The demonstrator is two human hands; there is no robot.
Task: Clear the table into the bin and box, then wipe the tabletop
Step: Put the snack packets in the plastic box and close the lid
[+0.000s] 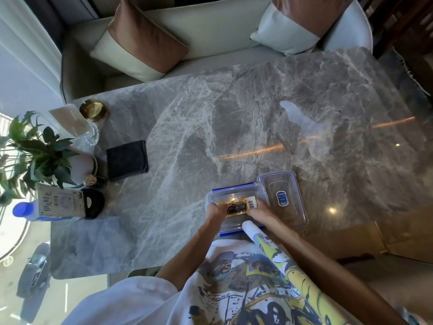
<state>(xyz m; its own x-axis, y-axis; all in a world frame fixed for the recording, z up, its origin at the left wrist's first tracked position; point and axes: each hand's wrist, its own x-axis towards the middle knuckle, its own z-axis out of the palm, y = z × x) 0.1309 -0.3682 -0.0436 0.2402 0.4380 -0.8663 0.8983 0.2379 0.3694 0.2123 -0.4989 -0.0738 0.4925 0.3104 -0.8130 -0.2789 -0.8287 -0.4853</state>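
A clear plastic box [234, 194] with blue clips stands on the grey marble table [234, 127] near its front edge. Its clear lid [284, 198] lies flat just to the right of it. Both my hands hold a yellow snack packet [237, 207] with dark contents over the box. My left hand [214, 211] grips the packet's left end and my right hand [260, 211] grips its right end. A folded dark cloth [127, 159] lies on the table's left part.
At the table's left edge stand a potted plant [35, 148], a gold dish [93, 110], a clear tissue holder [72, 124], a blue-capped bottle [23, 209], a paper carton [61, 202] and a black round object [93, 204]. A sofa with two cushions [140, 43] lies beyond.
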